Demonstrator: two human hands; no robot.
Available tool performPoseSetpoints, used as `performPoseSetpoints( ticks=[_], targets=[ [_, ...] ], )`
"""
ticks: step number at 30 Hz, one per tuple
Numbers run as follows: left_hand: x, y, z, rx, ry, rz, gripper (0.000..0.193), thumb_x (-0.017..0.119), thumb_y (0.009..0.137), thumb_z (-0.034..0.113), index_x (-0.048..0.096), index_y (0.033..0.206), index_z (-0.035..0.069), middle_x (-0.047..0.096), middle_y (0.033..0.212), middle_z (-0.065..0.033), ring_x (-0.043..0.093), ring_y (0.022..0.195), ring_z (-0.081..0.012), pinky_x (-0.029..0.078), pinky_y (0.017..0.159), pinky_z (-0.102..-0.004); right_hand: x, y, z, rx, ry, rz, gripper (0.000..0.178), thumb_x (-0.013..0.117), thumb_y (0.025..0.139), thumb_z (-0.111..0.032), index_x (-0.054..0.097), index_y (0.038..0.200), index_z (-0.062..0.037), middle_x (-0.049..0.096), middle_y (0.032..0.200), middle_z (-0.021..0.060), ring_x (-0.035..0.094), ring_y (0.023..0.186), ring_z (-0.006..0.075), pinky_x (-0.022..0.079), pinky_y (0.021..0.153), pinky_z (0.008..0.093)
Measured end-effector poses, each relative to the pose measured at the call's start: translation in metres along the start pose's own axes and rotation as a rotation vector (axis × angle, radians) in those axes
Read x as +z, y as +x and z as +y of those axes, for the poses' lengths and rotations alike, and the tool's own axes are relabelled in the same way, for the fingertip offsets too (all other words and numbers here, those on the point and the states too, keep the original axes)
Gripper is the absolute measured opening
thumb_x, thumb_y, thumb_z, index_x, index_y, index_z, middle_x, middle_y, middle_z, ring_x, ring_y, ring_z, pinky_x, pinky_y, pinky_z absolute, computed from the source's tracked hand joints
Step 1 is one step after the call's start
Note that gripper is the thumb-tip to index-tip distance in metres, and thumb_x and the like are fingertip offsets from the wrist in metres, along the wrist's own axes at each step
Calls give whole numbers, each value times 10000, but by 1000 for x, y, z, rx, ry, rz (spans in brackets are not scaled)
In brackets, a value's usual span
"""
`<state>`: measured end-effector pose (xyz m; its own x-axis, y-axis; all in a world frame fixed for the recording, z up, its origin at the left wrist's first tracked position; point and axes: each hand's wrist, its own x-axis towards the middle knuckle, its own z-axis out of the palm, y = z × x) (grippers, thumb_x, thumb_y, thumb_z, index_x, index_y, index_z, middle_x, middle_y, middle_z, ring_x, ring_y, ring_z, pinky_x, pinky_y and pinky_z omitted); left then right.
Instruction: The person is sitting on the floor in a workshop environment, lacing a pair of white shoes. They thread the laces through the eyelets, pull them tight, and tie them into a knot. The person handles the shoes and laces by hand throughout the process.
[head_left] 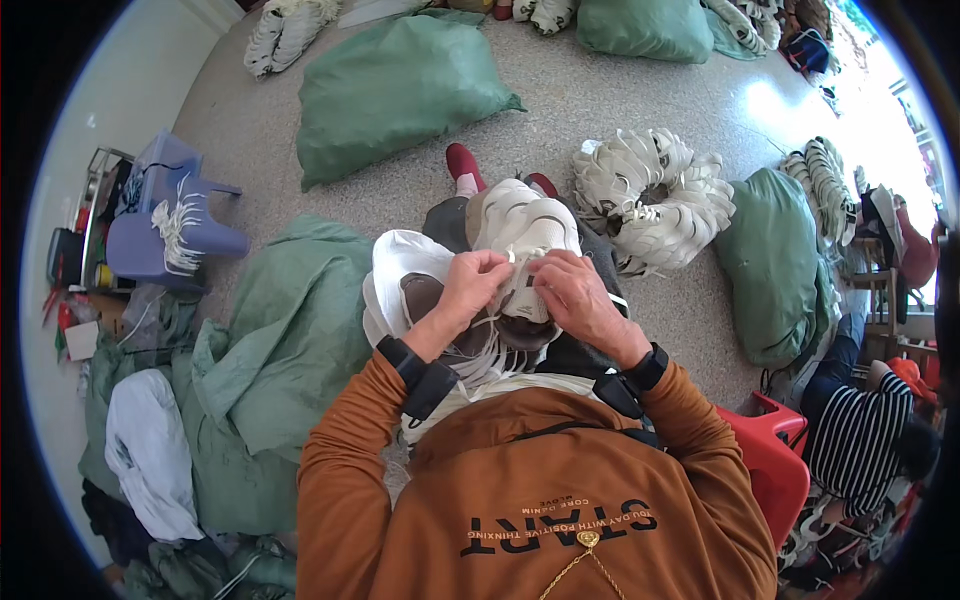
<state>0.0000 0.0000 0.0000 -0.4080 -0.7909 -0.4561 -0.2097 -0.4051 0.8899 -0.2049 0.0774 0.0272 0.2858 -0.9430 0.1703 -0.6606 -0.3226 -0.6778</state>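
Observation:
A nested stack of off-white shoe uppers (525,221) lies across my lap, with brown inner linings showing at the near end. My left hand (472,284) is closed in a pinch on a pale shoelace (512,254) at the top of the nearest upper. Close beside it, my right hand (577,295) curls its fingers over the same upper; its fingertips appear closed on the lace, partly hidden by the hand. More white uppers (408,252) rest left of my left wrist. Loose white laces (487,362) hang in a bundle below my hands.
A ring of nested uppers (655,195) lies on the floor ahead right. Stuffed green sacks lie ahead (400,90) and right (768,265). Green cloth (285,330) spreads at left, near a purple stool (150,240) with laces. A red stool (765,455) and a person in stripes (858,440) are right.

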Motion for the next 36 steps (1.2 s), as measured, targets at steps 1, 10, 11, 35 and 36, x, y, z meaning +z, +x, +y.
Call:
performPoseSetpoints(
  ticks=[1,10,11,35,36],
  targets=[
    [5,0,1,27,-3,11,134,700,943,153,697,980,24,656,763,18,553,590,-42,458,525,-202,-1,0,1,-5,-37,71,92,644,869,-66,609,953,-63,629,1229,142,552,1209,340,425,961,457],
    [4,21,-10,365,218,110,99,699,919,96,705,952,2,663,763,5,593,648,-59,459,566,-224,4,-26,5,199,253,318,28,622,909,-1,625,934,11,594,880,133,606,757,268,480,666,317],
    [3,21,-13,409,292,128,92,699,912,84,707,952,1,673,772,-7,606,657,-72,461,571,-231,6,-32,2,251,254,299,31,624,907,-4,629,935,8,596,884,132,606,762,268,480,672,322],
    [64,-28,7,373,578,15,419,759,827,102,622,1200,-31,703,819,-155,683,700,-243,529,673,-352,15,-31,33,188,216,489,55,622,868,-14,607,906,23,640,1073,207,616,989,411,509,839,435],
    [65,-26,3,384,561,32,442,762,825,93,610,1219,-37,701,808,-147,681,684,-224,527,663,-344,15,-31,33,176,205,460,55,622,865,-15,606,904,22,634,1062,202,612,979,409,507,837,439]
  ],
)
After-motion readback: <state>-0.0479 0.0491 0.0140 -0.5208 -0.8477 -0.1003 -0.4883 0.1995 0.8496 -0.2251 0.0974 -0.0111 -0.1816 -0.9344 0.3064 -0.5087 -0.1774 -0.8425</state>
